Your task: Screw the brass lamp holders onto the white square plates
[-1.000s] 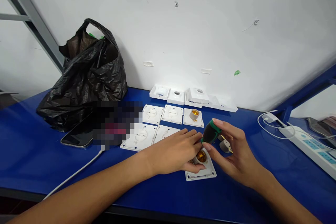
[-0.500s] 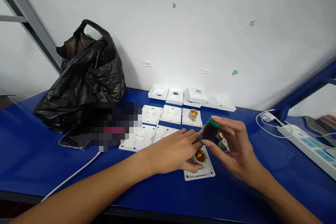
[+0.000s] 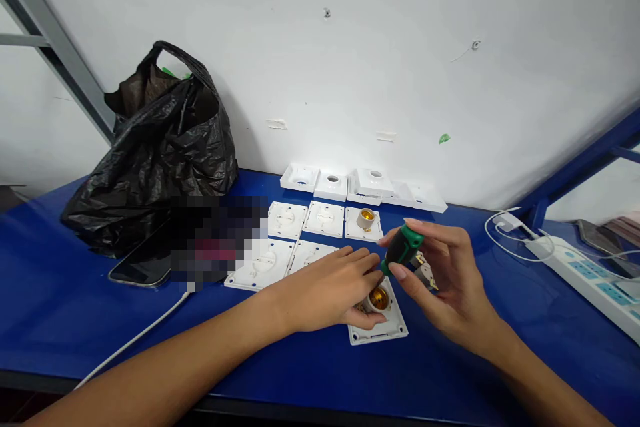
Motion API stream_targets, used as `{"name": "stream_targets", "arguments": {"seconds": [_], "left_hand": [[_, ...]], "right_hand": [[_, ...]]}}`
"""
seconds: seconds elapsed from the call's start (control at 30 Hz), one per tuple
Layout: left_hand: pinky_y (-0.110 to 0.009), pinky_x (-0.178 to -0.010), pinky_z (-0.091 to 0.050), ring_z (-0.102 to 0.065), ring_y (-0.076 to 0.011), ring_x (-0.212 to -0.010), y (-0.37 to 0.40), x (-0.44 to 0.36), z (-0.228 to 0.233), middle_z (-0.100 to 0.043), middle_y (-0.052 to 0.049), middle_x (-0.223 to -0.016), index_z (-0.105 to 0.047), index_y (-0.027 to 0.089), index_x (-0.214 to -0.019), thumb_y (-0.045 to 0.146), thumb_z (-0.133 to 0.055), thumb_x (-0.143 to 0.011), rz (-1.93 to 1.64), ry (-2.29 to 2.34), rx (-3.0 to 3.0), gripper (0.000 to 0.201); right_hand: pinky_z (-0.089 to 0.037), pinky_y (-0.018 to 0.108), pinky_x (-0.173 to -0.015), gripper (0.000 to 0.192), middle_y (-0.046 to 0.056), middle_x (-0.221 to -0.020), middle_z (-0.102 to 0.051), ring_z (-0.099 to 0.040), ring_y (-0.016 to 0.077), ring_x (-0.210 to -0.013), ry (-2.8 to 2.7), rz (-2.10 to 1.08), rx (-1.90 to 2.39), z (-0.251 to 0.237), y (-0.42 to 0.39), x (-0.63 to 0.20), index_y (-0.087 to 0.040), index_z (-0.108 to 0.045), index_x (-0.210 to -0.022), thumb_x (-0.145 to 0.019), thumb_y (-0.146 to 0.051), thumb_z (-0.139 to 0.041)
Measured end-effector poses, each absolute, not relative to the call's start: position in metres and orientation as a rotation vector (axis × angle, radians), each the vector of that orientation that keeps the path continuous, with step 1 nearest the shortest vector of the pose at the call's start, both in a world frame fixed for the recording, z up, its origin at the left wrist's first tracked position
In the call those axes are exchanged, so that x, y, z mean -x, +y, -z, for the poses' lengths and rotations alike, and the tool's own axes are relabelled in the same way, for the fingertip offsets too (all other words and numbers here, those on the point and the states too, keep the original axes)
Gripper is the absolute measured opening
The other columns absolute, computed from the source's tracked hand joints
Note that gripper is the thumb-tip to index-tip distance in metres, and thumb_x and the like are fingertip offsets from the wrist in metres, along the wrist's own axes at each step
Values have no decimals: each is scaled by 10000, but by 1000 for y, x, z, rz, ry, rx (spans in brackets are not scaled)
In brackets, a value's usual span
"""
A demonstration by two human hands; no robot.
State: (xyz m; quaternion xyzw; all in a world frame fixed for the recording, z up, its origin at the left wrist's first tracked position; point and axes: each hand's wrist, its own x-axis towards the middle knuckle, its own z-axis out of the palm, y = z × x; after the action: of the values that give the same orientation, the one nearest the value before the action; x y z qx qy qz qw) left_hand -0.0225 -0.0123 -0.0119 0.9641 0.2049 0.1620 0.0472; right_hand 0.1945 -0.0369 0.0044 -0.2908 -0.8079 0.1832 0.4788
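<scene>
My right hand grips the green and black handle of a screwdriver, tilted with its lower end toward a lamp holder. That lamp holder has a gold-coloured threaded inside and sits on a square white base plate. My left hand is closed around the lamp holder's left side, the thumb in front and the fingers behind. The screwdriver's tip is hidden by the left fingers. More lamp holder parts lie just behind my right hand, partly covered by it.
Several white base plates lie behind my left hand, one bearing a lamp holder. White square covers line the wall. A black plastic bag and a phone are at left, a power strip at right.
The screwdriver handle has turned a little in my right fingers, showing more of its green side. My left hand keeps its hold. The whole view has shifted slightly.
</scene>
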Motion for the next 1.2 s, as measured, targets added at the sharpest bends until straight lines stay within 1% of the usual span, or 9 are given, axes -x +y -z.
{"name": "stream_targets", "arguments": {"seconds": [0.13,0.3,0.47,0.67,0.77,0.83,0.9,1.03,1.2], "left_hand": [[-362,-806,-480,-617,-228,-860,-13,23,11,-645,-50,-965,-628,163,-969,489,-733,-984,-488,637,-2942,343],[-370,-803,-481,-624,-243,-914,-12,22,11,-648,-50,-974,-622,181,-928,477,-745,-975,-497,616,-2895,324],[-371,-792,-482,-611,-229,-858,-13,23,12,-640,-49,-950,-632,163,-930,486,-736,-980,-507,632,-2924,344],[-368,-794,-481,-615,-234,-876,-11,23,14,-639,-48,-949,-615,176,-903,483,-742,-975,-494,623,-2882,339],[-366,-783,-470,-614,-240,-876,-11,23,14,-631,-53,-946,-614,174,-907,489,-735,-979,-493,617,-2898,345],[-362,-770,-462,-610,-239,-864,-11,23,13,-625,-53,-940,-616,171,-910,485,-737,-979,-500,621,-2908,343],[-357,-770,-459,-610,-238,-865,-11,23,13,-625,-50,-939,-624,172,-917,472,-744,-976,-506,620,-2894,329],[-353,-807,-467,-623,-241,-906,-11,23,12,-642,-60,-987,-634,166,-968,468,-745,-977,-479,611,-2873,322],[-350,-782,-474,-607,-223,-841,-12,23,12,-639,-49,-955,-621,168,-946,503,-730,-983,-473,641,-2926,355]], "right_hand": [[-614,373,-717,671,11,-1049,-612,-663,197,-878,-1905,-371,602,-7,-35,-192,-365,-506,-1409,-875,-77,-793],[-621,545,-965,694,98,-1303,-609,-666,282,-1180,-2010,-358,686,0,-36,-197,-353,-412,-1547,-957,-103,-681],[-653,444,-815,783,40,-1157,-633,-709,229,-941,-1924,-202,672,4,-35,-199,-390,-457,-1494,-862,-102,-819],[-615,497,-995,693,99,-1317,-660,-682,273,-1202,-2081,-277,653,-2,-34,-195,-331,-393,-1584,-982,-93,-642],[-624,426,-789,656,61,-1119,-696,-687,242,-963,-2012,-219,633,-5,-34,-193,-329,-474,-1514,-944,-101,-707],[-566,366,-636,684,19,-968,-674,-620,207,-775,-1947,-137,624,-6,-33,-193,-337,-511,-1463,-885,-110,-796],[-561,370,-645,694,22,-983,-670,-617,210,-787,-1973,-125,632,-7,-33,-194,-342,-498,-1481,-890,-138,-799],[-582,448,-885,660,83,-1250,-654,-664,256,-1072,-2067,-250,687,-7,-35,-195,-328,-417,-1587,-994,-149,-645],[-510,355,-687,739,8,-1050,-659,-578,184,-789,-1917,-138,639,-3,-33,-194,-350,-533,-1479,-857,-66,-813]]}}
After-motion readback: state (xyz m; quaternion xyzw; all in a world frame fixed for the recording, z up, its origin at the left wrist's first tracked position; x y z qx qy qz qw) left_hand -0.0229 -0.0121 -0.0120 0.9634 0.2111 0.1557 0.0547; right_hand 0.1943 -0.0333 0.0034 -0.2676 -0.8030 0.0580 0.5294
